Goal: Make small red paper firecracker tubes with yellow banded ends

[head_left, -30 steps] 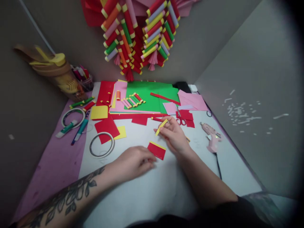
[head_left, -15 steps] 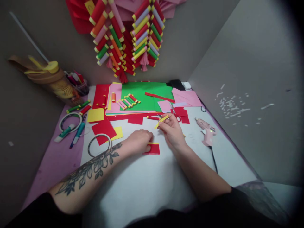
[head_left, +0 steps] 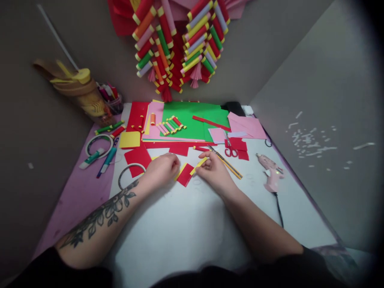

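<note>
One red paper piece point(head_left: 185, 177) with a yellow edge lies between the left hand point(head_left: 163, 170) and the right hand point(head_left: 215, 173). Right hand: thumb and fingers brought together on one yellow strip point(head_left: 200, 163), whose lower end reaches the piece's right side; contact between the two cannot be told. Left hand: fingers curled in at the piece's yellow-edged left side; whether they grip it cannot be told. Just beyond and right of the right hand lie one slender yellow tool point(head_left: 230, 166) and one pair of red-handled scissors point(head_left: 231, 152); well to its right, one pink glue gun point(head_left: 272, 176). Left of the left hand are two tape rings point(head_left: 120, 177), one of them partly covered by the forearm.
</note>
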`<state>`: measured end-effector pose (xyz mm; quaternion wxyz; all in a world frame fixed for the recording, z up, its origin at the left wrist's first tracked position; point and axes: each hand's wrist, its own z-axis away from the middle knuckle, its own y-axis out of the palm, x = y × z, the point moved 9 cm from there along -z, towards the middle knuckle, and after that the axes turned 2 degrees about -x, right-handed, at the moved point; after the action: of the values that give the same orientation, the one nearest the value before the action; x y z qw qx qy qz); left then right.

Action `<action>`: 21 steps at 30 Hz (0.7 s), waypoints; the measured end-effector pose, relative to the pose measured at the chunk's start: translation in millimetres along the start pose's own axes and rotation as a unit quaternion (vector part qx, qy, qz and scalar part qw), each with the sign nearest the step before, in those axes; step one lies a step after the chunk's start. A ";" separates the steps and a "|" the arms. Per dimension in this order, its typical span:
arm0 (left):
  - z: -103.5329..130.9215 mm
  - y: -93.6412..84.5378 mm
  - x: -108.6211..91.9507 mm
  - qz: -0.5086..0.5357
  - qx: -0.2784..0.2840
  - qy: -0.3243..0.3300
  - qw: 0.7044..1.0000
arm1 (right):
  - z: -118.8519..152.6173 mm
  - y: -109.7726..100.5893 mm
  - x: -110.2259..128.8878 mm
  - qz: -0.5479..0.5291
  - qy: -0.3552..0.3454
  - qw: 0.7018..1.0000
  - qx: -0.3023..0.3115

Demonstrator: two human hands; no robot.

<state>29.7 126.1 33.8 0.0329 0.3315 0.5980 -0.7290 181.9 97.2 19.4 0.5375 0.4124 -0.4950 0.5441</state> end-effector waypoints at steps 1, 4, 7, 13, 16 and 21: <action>1.5 -0.4 -4.6 0.013 -0.008 0.019 1.000 | 1.3 2.7 -0.2 0.013 0.000 1.000 0.006; 8.9 6.8 -19.8 0.063 0.025 0.094 0.993 | 6.0 8.0 -3.9 0.037 0.006 0.999 0.015; 14.5 19.3 -25.9 0.081 0.081 0.136 0.984 | 11.9 13.9 -13.7 0.030 0.022 0.999 0.024; 13.5 27.4 -24.0 0.060 0.106 0.130 0.984 | 18.5 24.4 -29.0 0.027 0.028 0.998 0.041; 14.5 26.6 -25.8 0.051 0.107 0.124 0.985 | 17.6 25.8 -30.2 0.032 0.034 0.998 0.040; 14.8 28.1 -25.3 0.031 0.108 0.117 0.987 | 16.3 26.7 -30.7 0.024 0.049 0.998 0.037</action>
<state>55.3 96.1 24.1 -0.0506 0.4341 0.5048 -0.7444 156.6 77.6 -10.5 0.5322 0.3932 -0.4570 0.5943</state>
